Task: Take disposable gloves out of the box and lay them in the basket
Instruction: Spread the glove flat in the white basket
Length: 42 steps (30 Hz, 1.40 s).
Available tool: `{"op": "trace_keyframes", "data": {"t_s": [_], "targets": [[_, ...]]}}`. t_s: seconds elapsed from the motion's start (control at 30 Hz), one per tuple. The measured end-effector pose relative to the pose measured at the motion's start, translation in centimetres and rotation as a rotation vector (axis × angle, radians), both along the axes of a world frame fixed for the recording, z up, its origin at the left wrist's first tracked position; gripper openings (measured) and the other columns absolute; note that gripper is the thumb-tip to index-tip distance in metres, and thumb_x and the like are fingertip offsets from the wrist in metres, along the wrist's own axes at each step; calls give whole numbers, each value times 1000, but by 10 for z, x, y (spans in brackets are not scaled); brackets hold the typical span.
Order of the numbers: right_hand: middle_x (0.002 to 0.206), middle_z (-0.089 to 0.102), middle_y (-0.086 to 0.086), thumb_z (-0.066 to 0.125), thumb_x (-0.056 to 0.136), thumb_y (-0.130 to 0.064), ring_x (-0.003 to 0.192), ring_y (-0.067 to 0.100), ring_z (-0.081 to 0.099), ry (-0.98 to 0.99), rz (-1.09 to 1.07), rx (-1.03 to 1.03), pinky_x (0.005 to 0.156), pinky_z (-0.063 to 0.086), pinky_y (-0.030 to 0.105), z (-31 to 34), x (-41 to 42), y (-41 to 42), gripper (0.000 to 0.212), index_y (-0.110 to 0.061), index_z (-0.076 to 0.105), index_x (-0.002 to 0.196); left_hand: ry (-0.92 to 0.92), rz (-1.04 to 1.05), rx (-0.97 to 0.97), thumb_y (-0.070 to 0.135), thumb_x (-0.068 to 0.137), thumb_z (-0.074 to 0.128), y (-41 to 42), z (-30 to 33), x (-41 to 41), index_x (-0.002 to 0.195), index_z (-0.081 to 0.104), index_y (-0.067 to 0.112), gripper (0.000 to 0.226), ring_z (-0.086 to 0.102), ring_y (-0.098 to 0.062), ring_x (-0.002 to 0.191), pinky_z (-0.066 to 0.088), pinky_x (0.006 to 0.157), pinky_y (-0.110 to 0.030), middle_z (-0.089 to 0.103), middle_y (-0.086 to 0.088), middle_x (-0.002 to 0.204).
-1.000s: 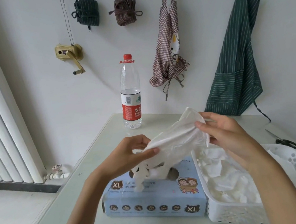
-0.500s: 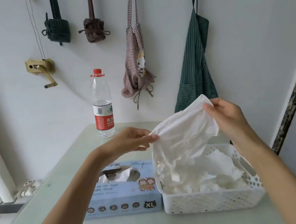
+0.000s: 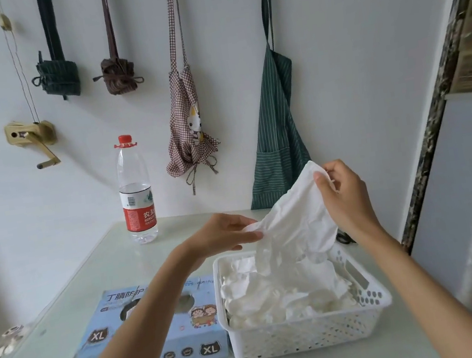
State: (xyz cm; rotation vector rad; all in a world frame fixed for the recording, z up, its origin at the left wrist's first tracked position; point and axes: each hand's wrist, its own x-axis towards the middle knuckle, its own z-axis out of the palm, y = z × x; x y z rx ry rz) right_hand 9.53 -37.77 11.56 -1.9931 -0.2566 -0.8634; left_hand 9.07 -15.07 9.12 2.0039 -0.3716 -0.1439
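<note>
A white disposable glove (image 3: 296,219) is stretched in the air above the white perforated basket (image 3: 307,333), its fingers hanging into the basket. My left hand (image 3: 224,232) pinches the glove's lower left corner and my right hand (image 3: 344,193) pinches its upper cuff edge. The basket holds a pile of several white gloves (image 3: 282,291). To its left lies the light blue glove box (image 3: 150,329) marked XL, partly hidden by my left forearm; a bit of white glove shows in its top opening.
A water bottle (image 3: 136,193) with a red cap stands at the back of the pale green table (image 3: 96,279). Aprons (image 3: 278,141) and cloth bundles hang on the wall behind. Dark scissors (image 3: 344,237) lie behind the basket. A door frame (image 3: 434,118) rises on the right.
Both hands have carried the glove from above the box rightward to over the basket and spread it wider. The view has shifted right as well.
</note>
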Motion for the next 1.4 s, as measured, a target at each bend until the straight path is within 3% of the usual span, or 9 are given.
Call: {"op": "trace_keyframes", "data": {"t_s": [0.2,0.33,0.4,0.6,0.7,0.87,1.2,1.3,1.4], "targets": [[74,55,-12,48,98,-25,62,8,49,-29,-47,14,62,37,29,3,1,-4,10,-16,53,95,-50,63,-51,36,91,59,0,1,-3,103,70,21,23,62,-8,95,51,89,-26,69,3,100],[65,59,-7,50,98,-24,50,8,42,-102,7,51,50,35,24,0,-22,3,10,-17,55,93,-238,172,-188,25,92,59,9,4,-19,100,69,21,13,64,5,85,47,73,-7,69,14,93],[51,50,-10,50,98,-22,43,7,34,-118,63,79,43,27,20,0,-36,12,11,-15,55,91,-362,292,-182,25,92,60,14,8,-28,96,69,26,10,64,4,84,46,74,-9,69,16,91],[50,38,-1,51,97,-23,42,7,29,50,126,257,42,26,20,-16,-38,18,11,-14,57,92,-471,488,106,32,92,57,19,11,-26,96,70,29,14,62,-14,83,47,76,-28,65,17,80],[52,45,-1,50,97,-20,42,7,36,223,62,219,42,30,20,-51,-20,10,8,-16,57,95,-354,512,363,34,94,53,5,-14,-3,102,68,33,18,60,-20,103,48,87,-34,68,10,103],[76,58,1,47,97,-21,66,19,54,502,-174,-103,59,38,30,-105,13,-11,17,-10,56,106,-343,456,638,27,96,48,-29,-62,28,113,64,33,24,57,-22,106,35,75,-26,66,5,112],[104,68,8,48,97,-35,95,31,62,549,-343,-589,71,45,32,-112,21,-30,30,-19,53,121,-595,290,560,11,92,53,-31,-83,42,126,54,31,39,51,-13,114,40,91,-27,56,11,127],[108,64,4,48,97,-35,94,25,61,444,-297,-506,74,46,32,-107,15,-37,32,-19,52,125,-585,116,642,26,100,40,-18,-81,27,133,49,31,34,47,-11,123,39,97,-29,48,10,138],[137,44,-4,39,99,-42,124,15,45,505,50,-566,97,40,34,-102,5,-33,41,-33,39,139,-386,-147,982,62,90,15,-4,-85,9,151,13,27,71,12,-12,145,10,118,-34,11,7,159]]}}
